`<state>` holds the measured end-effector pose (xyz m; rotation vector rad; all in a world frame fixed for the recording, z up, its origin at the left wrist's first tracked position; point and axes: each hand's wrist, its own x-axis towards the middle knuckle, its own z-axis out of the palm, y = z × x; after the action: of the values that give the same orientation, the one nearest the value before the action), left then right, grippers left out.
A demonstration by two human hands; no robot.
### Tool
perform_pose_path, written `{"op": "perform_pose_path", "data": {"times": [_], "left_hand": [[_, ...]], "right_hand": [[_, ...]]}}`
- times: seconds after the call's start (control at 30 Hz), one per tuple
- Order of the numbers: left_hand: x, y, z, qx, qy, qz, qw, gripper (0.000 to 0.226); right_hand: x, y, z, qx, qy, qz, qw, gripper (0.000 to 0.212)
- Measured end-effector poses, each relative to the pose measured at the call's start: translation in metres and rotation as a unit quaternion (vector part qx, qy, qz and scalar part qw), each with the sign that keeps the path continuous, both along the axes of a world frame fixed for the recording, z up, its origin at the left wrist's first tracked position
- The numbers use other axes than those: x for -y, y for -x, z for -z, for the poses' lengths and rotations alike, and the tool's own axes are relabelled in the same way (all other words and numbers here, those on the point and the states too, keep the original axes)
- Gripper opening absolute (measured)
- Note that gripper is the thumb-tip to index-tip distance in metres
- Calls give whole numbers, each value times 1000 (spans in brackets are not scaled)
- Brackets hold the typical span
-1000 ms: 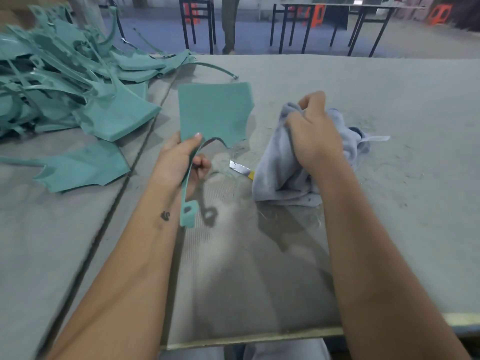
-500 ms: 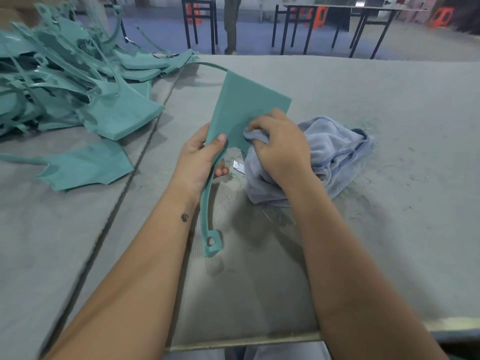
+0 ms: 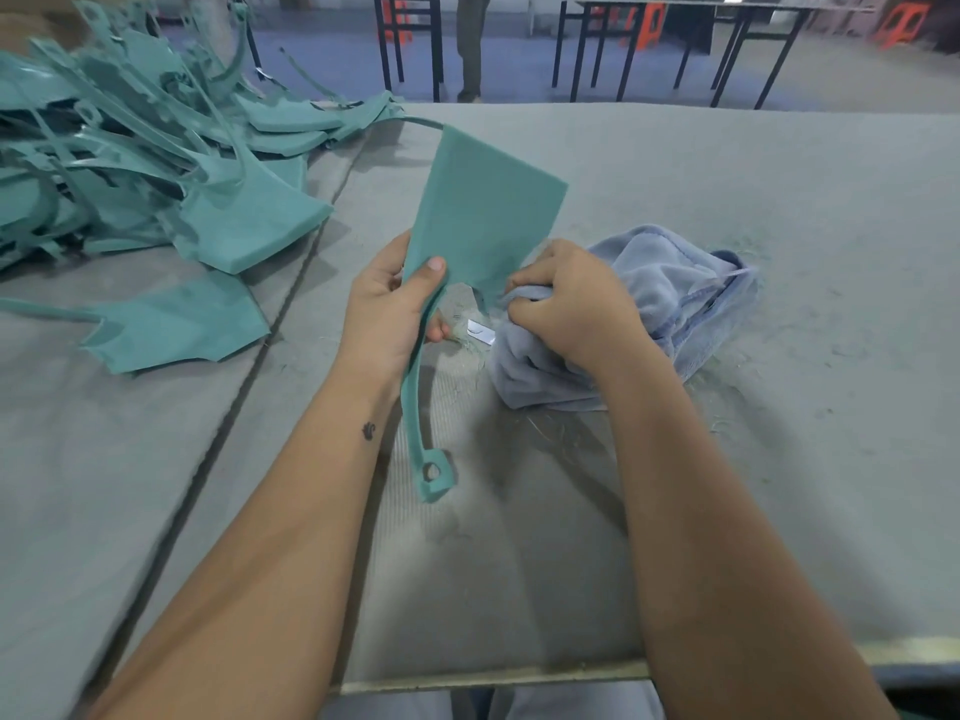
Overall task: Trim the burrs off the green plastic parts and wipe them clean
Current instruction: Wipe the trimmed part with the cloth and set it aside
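My left hand [image 3: 389, 309] grips a green plastic part [image 3: 483, 215] where its wide flat panel narrows into a thin strap. The panel tilts up and away from me; the strap hangs down to an eyelet end [image 3: 434, 472]. My right hand [image 3: 569, 304] clutches a bunched pale blue cloth [image 3: 670, 298] against the panel's lower right edge. Most of the cloth lies on the table to the right. A small blade [image 3: 480, 332] lies on the table between my hands, partly hidden.
A big heap of green parts [image 3: 135, 163] fills the table's back left, and one loose part [image 3: 182, 324] lies nearer. A seam [image 3: 249, 376] runs along the grey table. Shavings litter the middle. Black table frames and orange stools stand beyond the far edge.
My left hand has tilted the part upright and turned it. My right hand dragged the cloth left from the table's right up against the panel's lower edge.
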<state>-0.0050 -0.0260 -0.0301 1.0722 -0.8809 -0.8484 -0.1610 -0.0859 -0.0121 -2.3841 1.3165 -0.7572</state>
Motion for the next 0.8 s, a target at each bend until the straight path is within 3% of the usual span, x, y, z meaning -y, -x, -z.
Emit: {"op": "perform_pose_path", "data": {"times": [0.2, 0.5, 0.67, 0.8], "left_hand": [[1, -9, -1, 5, -1, -39, 999, 25], [-2, -2, -5, 17, 57, -2, 998, 23], [-3, 1, -7, 48, 59, -1, 997, 23], [-4, 0, -7, 50, 58, 5, 997, 24]], "right_hand": [[1, 4, 4, 92, 55, 86, 991, 22], [-4, -7, 6, 12, 140, 74, 987, 26], [-13, -13, 4, -20, 201, -12, 979, 22], [-9, -12, 3, -27, 173, -2, 985, 24]]}}
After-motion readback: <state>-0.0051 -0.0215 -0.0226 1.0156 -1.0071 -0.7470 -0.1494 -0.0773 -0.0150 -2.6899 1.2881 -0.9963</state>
